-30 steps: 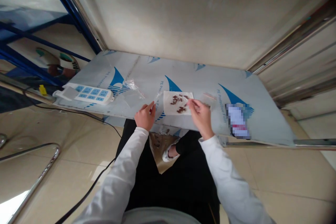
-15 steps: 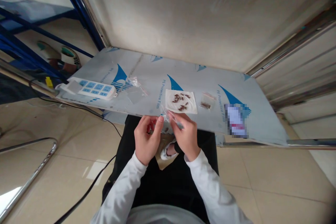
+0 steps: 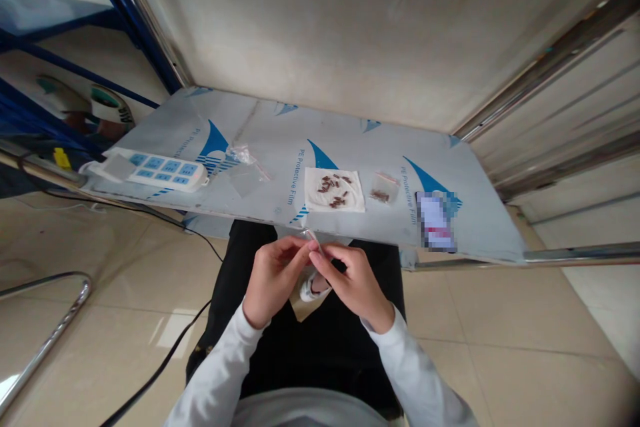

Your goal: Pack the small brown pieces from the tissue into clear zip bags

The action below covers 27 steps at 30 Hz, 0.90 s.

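A small clear zip bag (image 3: 311, 235) is pinched between my two hands, just in front of the table's near edge. My left hand (image 3: 276, 275) grips it with thumb and fingertips. From the other side my right hand (image 3: 353, 278) closes on it, the fingertips of both hands touching or nearly so. Fingers hide most of the bag, and I cannot see what is inside. Beyond the hands, several small brown pieces (image 3: 334, 191) lie on a white square sheet (image 3: 357, 200). To its right rests another small clear bag (image 3: 384, 188) with brown pieces in it.
The film-covered table (image 3: 265, 207) holds a white power strip (image 3: 170, 172) at left, clear plastic bags (image 3: 247, 167) beside it, and a phone (image 3: 436, 221) at right. A black cable (image 3: 165, 350) crosses the floor. A metal rail (image 3: 575, 255) extends at right.
My hands have come together, fingertips meeting on the bag, and sit slightly lower. The bag now shows as a narrow strip. The whole view has shifted a little, with table items moving left.
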### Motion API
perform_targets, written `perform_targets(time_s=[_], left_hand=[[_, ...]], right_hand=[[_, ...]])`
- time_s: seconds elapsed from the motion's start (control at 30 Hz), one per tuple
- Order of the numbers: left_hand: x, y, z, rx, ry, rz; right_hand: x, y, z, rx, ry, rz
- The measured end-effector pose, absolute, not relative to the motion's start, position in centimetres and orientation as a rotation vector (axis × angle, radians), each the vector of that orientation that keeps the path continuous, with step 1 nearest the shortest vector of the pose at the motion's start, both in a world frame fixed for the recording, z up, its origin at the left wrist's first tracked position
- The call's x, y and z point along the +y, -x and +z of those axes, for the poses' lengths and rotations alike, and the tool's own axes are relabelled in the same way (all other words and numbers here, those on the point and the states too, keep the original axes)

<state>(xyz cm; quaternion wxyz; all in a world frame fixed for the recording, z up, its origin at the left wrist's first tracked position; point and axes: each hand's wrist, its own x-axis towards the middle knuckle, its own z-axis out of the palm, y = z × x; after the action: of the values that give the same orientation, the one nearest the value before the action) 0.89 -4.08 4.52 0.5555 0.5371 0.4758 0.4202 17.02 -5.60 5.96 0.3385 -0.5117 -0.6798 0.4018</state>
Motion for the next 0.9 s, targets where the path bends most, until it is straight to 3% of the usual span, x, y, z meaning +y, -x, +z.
perform_targets(time_s=[0.23,0.47,0.7,0.9], left_hand=[[-4.2,-0.2,6.6,1.506,-2.025,0.568],[-4.0,-1.4,5.9,1.576,-2.127,0.425],[-3.7,-1.4,5.2,1.175,-2.237,0.756],[-3.2,-1.6,2.1,1.146,-2.262,0.594]], right_hand=[[-5.3,-17.5,4.2,-1.987,1.515,0.660],[-6.2,-17.2,3.8,-2.167,1.654,0.498],[-5.9,-17.5,4.3,-1.933,1.631,0.898],[-5.6,-17.4,4.6,-1.812,1.533,1.154]])
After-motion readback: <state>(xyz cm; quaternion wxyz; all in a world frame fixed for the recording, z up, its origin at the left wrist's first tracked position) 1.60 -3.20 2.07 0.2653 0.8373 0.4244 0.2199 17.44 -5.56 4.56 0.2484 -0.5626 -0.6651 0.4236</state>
